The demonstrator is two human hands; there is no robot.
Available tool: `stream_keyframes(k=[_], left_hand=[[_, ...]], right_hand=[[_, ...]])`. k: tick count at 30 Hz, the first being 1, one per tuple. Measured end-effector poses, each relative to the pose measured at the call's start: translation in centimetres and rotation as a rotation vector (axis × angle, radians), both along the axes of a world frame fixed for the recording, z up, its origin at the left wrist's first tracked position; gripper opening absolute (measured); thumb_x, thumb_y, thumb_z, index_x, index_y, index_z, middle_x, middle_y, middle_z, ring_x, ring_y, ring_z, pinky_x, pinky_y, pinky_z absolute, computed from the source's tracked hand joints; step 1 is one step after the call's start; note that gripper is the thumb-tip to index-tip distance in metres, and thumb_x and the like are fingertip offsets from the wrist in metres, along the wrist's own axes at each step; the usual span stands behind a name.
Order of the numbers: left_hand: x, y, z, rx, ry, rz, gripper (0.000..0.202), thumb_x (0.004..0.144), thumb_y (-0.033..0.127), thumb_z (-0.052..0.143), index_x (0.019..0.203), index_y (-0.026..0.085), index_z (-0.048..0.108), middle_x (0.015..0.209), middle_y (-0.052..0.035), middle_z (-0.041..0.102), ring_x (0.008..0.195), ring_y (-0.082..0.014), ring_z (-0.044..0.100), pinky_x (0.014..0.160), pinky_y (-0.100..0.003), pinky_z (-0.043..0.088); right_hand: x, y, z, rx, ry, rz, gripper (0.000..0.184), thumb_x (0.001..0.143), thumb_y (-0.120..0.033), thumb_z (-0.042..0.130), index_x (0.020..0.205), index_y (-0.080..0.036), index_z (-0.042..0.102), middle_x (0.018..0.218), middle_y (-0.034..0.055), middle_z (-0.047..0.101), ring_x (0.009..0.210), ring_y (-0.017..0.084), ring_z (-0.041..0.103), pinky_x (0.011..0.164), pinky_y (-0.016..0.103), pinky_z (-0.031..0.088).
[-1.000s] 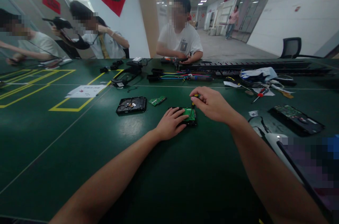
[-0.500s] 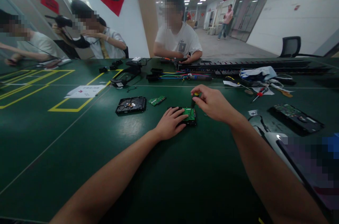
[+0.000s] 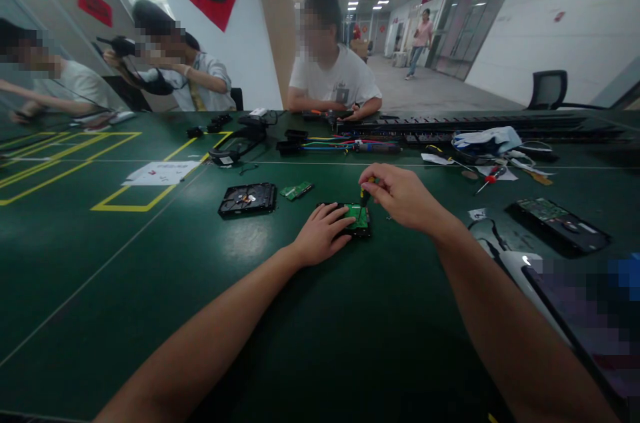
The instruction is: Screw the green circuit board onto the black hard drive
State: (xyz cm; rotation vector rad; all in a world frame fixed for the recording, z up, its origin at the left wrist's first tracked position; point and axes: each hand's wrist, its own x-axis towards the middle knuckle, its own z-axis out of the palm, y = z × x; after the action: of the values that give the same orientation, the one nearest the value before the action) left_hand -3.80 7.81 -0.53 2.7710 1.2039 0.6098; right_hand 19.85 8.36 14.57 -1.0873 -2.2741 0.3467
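Note:
A small hard drive with a green circuit board (image 3: pixel 359 217) lies on the green table (image 3: pixel 150 276) in front of me. My left hand (image 3: pixel 320 234) rests flat on its left side, fingers stretched over the board. My right hand (image 3: pixel 403 196) is closed round a screwdriver (image 3: pixel 366 191) with a black and yellow handle, held upright with its tip down on the drive's far right corner.
An opened black drive (image 3: pixel 247 199) and a loose green board (image 3: pixel 297 190) lie to the left. Another drive (image 3: pixel 557 224) sits at right, near a red screwdriver (image 3: pixel 490 177). Cables and tools (image 3: pixel 345 144) cross the far side, where several people sit. Yellow floor-style markings (image 3: pixel 125 203) are at left.
My right hand has twisted slightly on the screwdriver, its fingers shifting round the handle. The left hand and the drive have stayed put.

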Motion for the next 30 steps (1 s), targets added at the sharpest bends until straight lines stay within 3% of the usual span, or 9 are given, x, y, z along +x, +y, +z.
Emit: stream_keyframes(k=[5,16,22,26,30], left_hand=[[-0.04,-0.02,0.02,0.000,0.001,0.001,0.050,0.107,0.046,0.058,0.154,0.030,0.057,0.166,-0.0056,0.050,0.159,-0.0346,0.036,0.131,-0.062,0.028],[-0.07,0.02,-0.07,-0.002,-0.006,-0.001,0.050,0.106,0.046,0.060,0.154,0.031,0.057,0.165,-0.0058,0.051,0.158,-0.0348,0.036,0.130,-0.063,0.028],[-0.04,0.01,0.00,-0.003,-0.020,-0.003,0.050,0.105,0.045,0.061,0.153,0.031,0.058,0.165,-0.0066,0.051,0.158,-0.0343,0.037,0.130,-0.063,0.029],[0.00,0.01,0.08,-0.012,-0.022,-0.003,0.050,0.105,0.045,0.061,0.153,0.032,0.058,0.164,-0.0065,0.051,0.158,-0.0342,0.037,0.130,-0.063,0.029],[0.01,-0.03,0.14,-0.009,-0.020,-0.003,0.050,0.105,0.046,0.061,0.154,0.032,0.057,0.164,-0.0061,0.052,0.158,-0.0345,0.037,0.130,-0.063,0.028]], right_hand=[[-0.08,-0.36,0.01,-0.022,0.018,-0.051,0.017,0.100,-0.027,0.058,0.115,-0.021,0.065,0.097,0.0057,0.074,0.075,0.019,0.063,0.071,0.034,0.043],[-0.04,-0.07,0.10,0.039,-0.015,0.019,0.012,0.101,-0.031,0.061,0.101,-0.023,0.070,0.100,0.0054,0.073,0.085,0.021,0.063,0.079,0.035,0.046],[0.03,-0.30,0.09,0.014,-0.023,-0.017,0.020,0.099,-0.026,0.059,0.115,-0.022,0.069,0.094,0.0046,0.075,0.080,0.021,0.064,0.075,0.034,0.044],[-0.05,-0.45,0.08,-0.001,-0.020,-0.053,0.016,0.097,-0.026,0.059,0.110,-0.022,0.068,0.085,0.0036,0.072,0.077,0.021,0.063,0.072,0.034,0.042],[-0.09,-0.31,0.06,0.034,-0.014,-0.029,0.012,0.098,-0.025,0.057,0.104,-0.023,0.068,0.095,0.0053,0.072,0.080,0.020,0.061,0.073,0.033,0.043]])
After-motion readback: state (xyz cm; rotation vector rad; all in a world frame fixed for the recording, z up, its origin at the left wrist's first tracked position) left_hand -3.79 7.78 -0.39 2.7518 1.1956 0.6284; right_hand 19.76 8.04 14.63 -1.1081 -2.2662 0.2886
